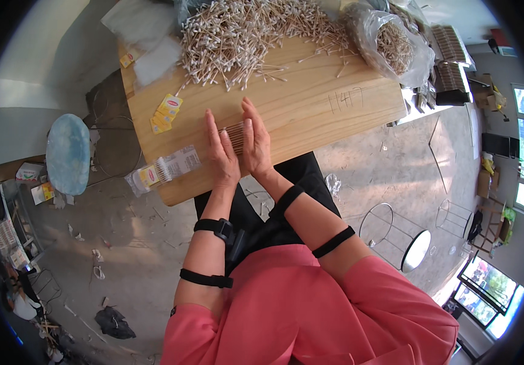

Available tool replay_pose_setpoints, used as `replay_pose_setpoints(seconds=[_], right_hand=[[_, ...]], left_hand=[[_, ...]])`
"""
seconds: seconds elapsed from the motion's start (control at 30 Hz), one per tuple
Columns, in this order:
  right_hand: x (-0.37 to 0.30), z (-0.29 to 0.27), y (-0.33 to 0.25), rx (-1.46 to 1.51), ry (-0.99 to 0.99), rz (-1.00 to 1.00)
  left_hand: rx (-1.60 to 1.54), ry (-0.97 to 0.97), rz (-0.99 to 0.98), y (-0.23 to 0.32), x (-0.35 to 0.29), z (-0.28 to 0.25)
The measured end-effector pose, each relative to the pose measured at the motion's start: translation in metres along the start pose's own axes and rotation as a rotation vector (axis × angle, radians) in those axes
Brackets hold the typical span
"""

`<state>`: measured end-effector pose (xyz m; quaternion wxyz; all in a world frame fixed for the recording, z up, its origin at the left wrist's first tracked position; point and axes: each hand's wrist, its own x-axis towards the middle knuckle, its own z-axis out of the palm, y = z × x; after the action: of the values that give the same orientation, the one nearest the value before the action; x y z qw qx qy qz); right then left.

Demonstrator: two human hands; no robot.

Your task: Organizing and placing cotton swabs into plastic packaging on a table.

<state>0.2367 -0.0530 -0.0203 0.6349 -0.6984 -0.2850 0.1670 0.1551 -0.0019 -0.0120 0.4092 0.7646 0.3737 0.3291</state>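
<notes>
A row of cotton swabs [234,135] lies between my two hands near the table's front edge, sticks running across from palm to palm. My left hand [224,159] presses the left ends, its fingers straight and together. From the other side my right hand [259,151] presses the right ends, also with straight fingers. The swab tips are hidden by the hands. To the left of my left hand lies a clear plastic packet [183,160] with swabs and a yellow card in it. Several yellow-and-white cards [167,113] lie overlapped farther back.
A big heap of loose cotton swabs [231,42] covers the back of the wooden table [310,115]. Beside it stands a clear bag of swabs [395,52]. Clear plastic bags [155,61] lie at back left. A blue stool [68,154] and a round-topped stool [416,250] stand on the floor.
</notes>
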Motion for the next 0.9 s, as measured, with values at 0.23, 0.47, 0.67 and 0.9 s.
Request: replay_pose_setpoints(seconds=[0.23,0.47,0.67,0.9], right_hand=[[0.007,-0.011,0.005,0.210,0.026,0.051],[0.001,0.011,-0.005,0.093,-0.071,0.052],[-0.012,0.057,-0.013,0.125,-0.137,-0.020],[-0.012,0.020,-0.025,-0.197,-0.347,-0.229]], left_hand=[[-0.131,0.146,-0.019,-0.010,-0.001,-0.007],[-0.132,0.041,-0.037,-0.004,0.000,-0.008],[-0.023,0.088,-0.048,-0.026,-0.006,-0.050],[0.009,0.136,-0.043,-0.022,-0.030,-0.084]])
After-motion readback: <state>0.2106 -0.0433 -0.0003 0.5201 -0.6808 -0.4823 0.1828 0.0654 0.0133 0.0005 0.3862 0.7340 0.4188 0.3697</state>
